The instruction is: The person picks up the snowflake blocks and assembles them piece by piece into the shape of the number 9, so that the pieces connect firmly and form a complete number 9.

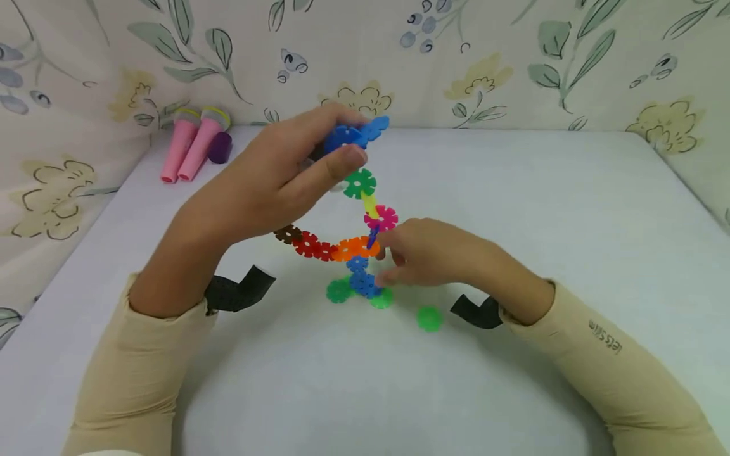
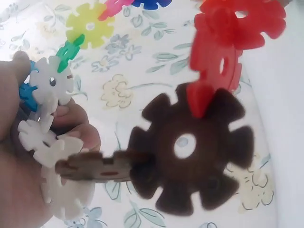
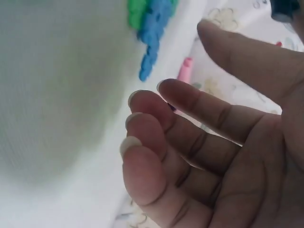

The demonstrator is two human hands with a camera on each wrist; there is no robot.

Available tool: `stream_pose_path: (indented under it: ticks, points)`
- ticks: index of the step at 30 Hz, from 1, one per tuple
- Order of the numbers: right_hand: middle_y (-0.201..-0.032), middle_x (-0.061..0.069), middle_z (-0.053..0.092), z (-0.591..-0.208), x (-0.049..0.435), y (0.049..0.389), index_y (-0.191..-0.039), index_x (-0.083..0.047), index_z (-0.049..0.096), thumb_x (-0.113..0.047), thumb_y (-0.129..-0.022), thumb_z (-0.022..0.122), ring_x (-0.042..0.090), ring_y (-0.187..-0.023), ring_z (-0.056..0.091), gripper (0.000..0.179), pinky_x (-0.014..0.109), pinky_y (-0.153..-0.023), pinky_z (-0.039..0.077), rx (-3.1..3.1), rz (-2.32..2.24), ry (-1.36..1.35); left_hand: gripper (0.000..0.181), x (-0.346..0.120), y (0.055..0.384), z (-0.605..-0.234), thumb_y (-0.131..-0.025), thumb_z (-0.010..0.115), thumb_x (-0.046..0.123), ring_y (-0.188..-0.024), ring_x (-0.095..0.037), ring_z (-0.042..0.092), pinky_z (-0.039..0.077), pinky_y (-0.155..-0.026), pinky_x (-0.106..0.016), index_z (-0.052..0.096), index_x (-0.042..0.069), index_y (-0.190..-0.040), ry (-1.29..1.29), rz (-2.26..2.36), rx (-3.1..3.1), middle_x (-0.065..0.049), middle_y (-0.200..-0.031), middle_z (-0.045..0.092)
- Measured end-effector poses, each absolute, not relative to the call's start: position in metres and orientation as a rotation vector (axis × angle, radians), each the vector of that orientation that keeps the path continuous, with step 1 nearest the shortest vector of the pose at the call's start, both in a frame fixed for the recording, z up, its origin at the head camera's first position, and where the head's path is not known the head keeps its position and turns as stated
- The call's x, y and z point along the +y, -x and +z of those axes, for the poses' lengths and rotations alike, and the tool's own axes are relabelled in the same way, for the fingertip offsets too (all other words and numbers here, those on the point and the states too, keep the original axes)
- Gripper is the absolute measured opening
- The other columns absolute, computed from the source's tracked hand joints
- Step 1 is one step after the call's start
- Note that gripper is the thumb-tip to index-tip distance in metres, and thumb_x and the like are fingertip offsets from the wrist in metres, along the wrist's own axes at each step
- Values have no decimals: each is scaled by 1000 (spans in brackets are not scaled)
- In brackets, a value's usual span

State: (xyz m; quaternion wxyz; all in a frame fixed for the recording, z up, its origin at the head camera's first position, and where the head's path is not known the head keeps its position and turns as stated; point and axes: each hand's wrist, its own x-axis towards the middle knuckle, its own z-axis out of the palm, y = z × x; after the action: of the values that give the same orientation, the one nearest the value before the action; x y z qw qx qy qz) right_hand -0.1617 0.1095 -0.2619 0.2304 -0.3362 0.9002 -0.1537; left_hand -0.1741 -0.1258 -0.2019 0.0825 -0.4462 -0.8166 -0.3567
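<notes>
My left hand (image 1: pixel 274 168) holds a ring of linked plastic snowflake discs up off the table. In the left wrist view its fingers curl round white discs (image 2: pixel 53 80) and a blue one. Green (image 1: pixel 360 183), yellow and pink discs run down one side of the ring; brown (image 2: pixel 190 147), red (image 1: pixel 308 244) and orange discs form the lower side. My right hand (image 1: pixel 439 253) is beside the orange and purple discs, its fingers loosely bent. Nothing lies between its thumb and fingers in the right wrist view. Below are linked blue discs (image 1: pixel 363 283) with green discs (image 1: pixel 339 291) at their base.
A loose green disc (image 1: pixel 430 318) lies on the white table right of the blue discs. Two pink toy microphones (image 1: pixel 196 149) and a purple piece (image 1: pixel 220 147) lie at the back left. Flower-patterned cloth (image 1: pixel 399 69) stands along the back and sides.
</notes>
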Motion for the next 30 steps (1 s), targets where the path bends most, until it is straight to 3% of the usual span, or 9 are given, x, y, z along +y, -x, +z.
stream_pose_path:
  ticks: [3, 7, 14, 19, 22, 25, 30]
  points:
    - [-80, -4, 62, -272, 99, 156, -116, -11, 69, -39, -84, 82, 14, -78, 59, 45, 29, -69, 51, 2454, -323, 940, 36, -130, 183, -207, -103, 50, 44, -88, -11, 61, 53, -70, -34, 50, 36, -138, 1288, -1039, -2492, 7, -103, 60]
    - [-81, -4, 60, -278, 92, 151, -105, -12, 67, -36, -81, 85, 14, -80, 57, 39, 27, -69, 50, 2456, -321, 971, 49, -140, 212, -227, -97, 57, 53, -94, -5, 63, 56, -71, -34, 42, 48, -144, 1277, -994, -2518, 16, -118, 59]
    - [-79, -3, 57, -279, 95, 153, -93, -16, 61, -20, -86, 82, 15, -80, 56, 22, 28, -70, 50, 2321, -501, 1035, 64, -147, 250, -252, -89, 65, 61, -107, 2, 57, 55, -77, -31, 38, 53, -147, 1284, -865, -2500, 25, -134, 51]
    - [-82, -7, 62, -258, 115, 159, -91, -16, 66, -13, -89, 77, 12, -80, 60, 11, 30, -74, 53, 2265, -648, 1157, 63, -145, 237, -246, -89, 64, 61, -117, 4, 50, 53, -84, -30, 38, 53, -147, 1235, -751, -2466, 27, -139, 47]
    - [-84, -8, 66, -233, 137, 161, -94, -14, 71, -8, -93, 73, 10, -78, 63, 6, 30, -74, 54, 2364, -728, 1222, 59, -136, 205, -227, -93, 60, 58, -122, -4, 50, 55, -86, -34, 41, 48, -148, 1177, -731, -2516, 20, -140, 50]
    - [-89, -8, 69, -222, 164, 169, -104, -17, 74, -11, -96, 69, 9, -76, 64, 11, 29, -70, 56, 2535, -875, 1349, 55, -123, 175, -206, -97, 57, 53, -124, -12, 50, 56, -88, -39, 49, 35, -148, 1156, -732, -2581, 9, -138, 55]
    - [-106, -9, 70, -264, 216, 228, -133, -29, 63, -22, -99, 64, 14, -82, 67, 35, 31, -68, 58, 2761, -1016, 1639, 47, -108, 155, -192, -99, 63, 38, -111, -11, 52, 50, -88, -31, 59, 16, -141, 1205, -727, -2652, 3, -114, 63]
